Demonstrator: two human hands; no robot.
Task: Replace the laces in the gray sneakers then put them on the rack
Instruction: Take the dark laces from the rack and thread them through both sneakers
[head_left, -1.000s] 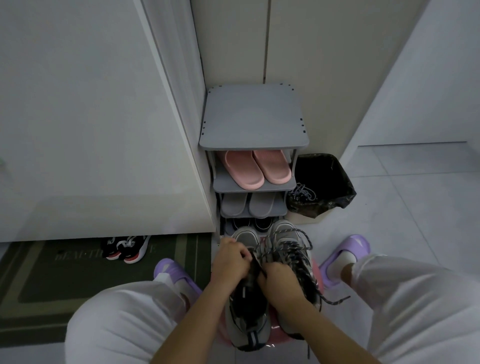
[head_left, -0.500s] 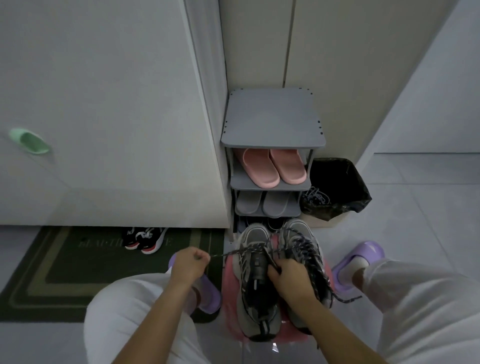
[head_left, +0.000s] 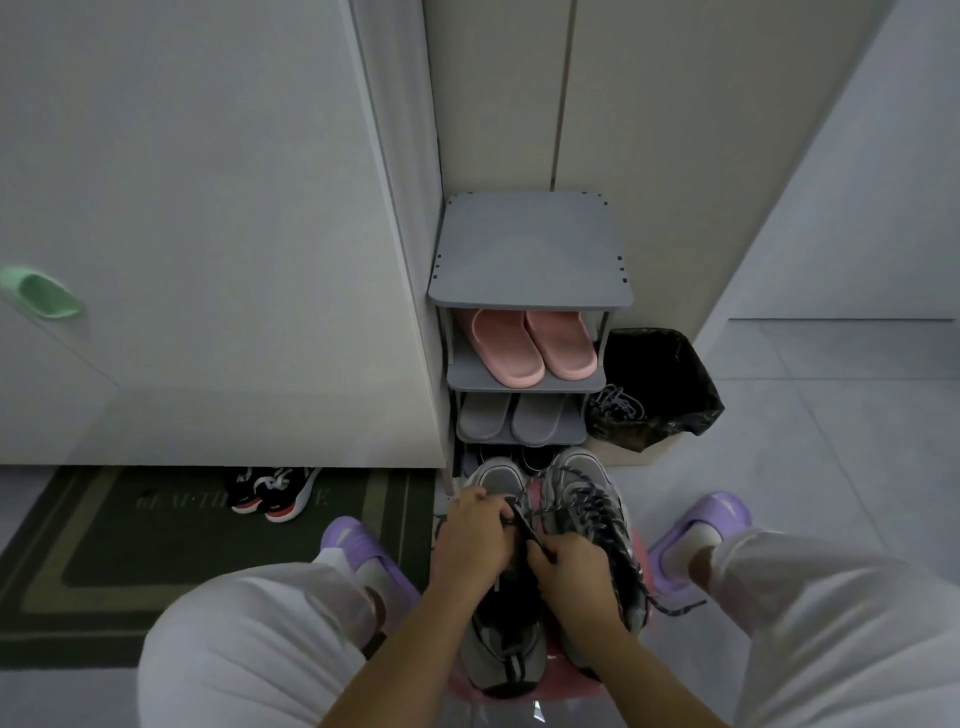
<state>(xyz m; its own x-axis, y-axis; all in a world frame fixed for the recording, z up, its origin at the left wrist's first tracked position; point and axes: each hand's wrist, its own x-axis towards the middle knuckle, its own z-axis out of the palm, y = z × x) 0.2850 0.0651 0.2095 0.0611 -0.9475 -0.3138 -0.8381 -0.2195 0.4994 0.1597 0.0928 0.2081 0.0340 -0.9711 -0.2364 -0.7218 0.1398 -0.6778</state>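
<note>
Pinching the lace, left hand and right hand meet over the gray sneaker. Its long axis points away from them, toe toward the rack; left hand nearer.

2 pink slippers, black bin bag, black-and-red sneakers on green doormat

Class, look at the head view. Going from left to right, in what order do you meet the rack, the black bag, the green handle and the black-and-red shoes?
green handle → black-and-red shoes → rack → black bag
</note>
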